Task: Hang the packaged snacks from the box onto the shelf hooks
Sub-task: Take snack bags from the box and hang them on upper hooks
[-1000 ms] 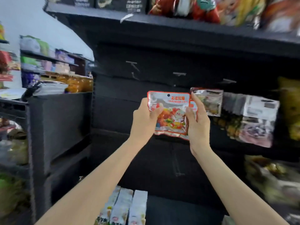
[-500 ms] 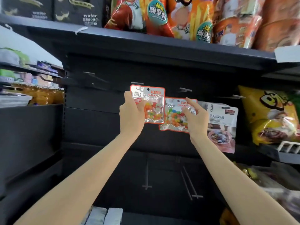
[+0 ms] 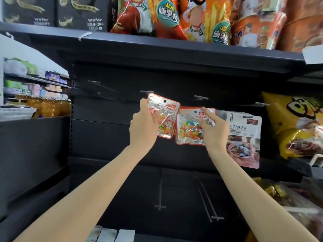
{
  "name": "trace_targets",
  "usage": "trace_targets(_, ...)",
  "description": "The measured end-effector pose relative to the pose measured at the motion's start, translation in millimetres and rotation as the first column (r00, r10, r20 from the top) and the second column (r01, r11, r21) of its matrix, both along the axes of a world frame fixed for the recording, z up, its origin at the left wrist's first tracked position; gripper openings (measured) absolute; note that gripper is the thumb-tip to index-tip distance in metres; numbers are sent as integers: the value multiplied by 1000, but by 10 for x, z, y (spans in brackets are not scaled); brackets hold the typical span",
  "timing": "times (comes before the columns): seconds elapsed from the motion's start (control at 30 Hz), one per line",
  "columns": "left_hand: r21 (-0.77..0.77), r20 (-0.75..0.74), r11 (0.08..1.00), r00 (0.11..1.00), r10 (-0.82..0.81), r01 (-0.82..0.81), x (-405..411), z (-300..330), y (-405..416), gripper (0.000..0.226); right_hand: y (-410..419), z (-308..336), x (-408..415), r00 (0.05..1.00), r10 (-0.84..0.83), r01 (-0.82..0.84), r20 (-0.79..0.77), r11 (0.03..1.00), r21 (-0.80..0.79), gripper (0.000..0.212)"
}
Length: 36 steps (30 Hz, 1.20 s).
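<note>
Your left hand (image 3: pixel 145 126) grips a red-edged candy packet (image 3: pixel 164 116) by its left side, raised so its punched hole sits just below the tip of a bare shelf hook (image 3: pixel 146 92). Your right hand (image 3: pixel 212 131) pinches a second candy packet (image 3: pixel 189 128) just beside the first, near another hook (image 3: pixel 201 97). To hang the left one well, I judge you should level it, line the hole up with the hook tip, then slide it straight back.
</note>
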<state>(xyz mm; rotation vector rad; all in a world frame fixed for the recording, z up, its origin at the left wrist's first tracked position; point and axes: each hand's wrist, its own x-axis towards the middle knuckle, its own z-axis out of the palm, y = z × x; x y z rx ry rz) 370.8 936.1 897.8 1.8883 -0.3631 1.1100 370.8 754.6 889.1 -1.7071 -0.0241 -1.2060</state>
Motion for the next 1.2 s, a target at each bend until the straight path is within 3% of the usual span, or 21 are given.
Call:
trace_targets(0.2, 5, -7, 1000, 1000, 5, -5, 60, -13, -4, 34, -25, 46, 115, 996, -88, 86, -27, 995, -60, 38)
trace_targets(0.37, 13, -18, 1000, 1000, 1, 0, 69, 11, -37, 35, -45, 157, 275, 938, -292, 216, -187, 914, -343, 43)
trace_targets(0.5, 1, -34, 1000, 999, -29, 29, 82, 21, -56, 33, -53, 195, 425, 870, -305, 90, -388, 871, -482, 65)
trace_targets(0.63, 1, -37, 997, 997, -73, 74, 104, 3, -58, 31, -52, 155, 527, 835, -279, 9, -474, 869, -494, 81)
trace_targets(0.73, -2, -52, 987, 986, -159, 159, 147, -47, -53, 31, -19, 80, 441, 875, -283, 64, -393, 872, -485, 64)
trace_targets(0.87, -14, -69, 955, 953, -295, 295, 143, -129, -73, 34, -39, -74, 186, 965, -261, 236, -19, 899, -369, 34)
trace_targets(0.93, -35, -62, 933, 931, -361, 359, 100, -143, -115, 37, -31, -105, 17, 977, -168, 198, 130, 942, -271, 24)
trace_targets(1.0, -71, -25, 897, 898, -440, 437, 47, -138, -186, 46, -21, -93, -124, 987, -7, 41, 160, 977, -211, 19)
trace_targets(1.1, -70, 47, 844, 847, -530, 532, 4, -116, -318, 62, -31, -46, -231, 968, 238, -217, 78, 954, -206, 28)
trace_targets(1.2, -5, 40, 842, 842, -539, 539, 22, -94, -452, 54, -91, -25, -165, 981, 194, -183, 18, 948, -262, 40)
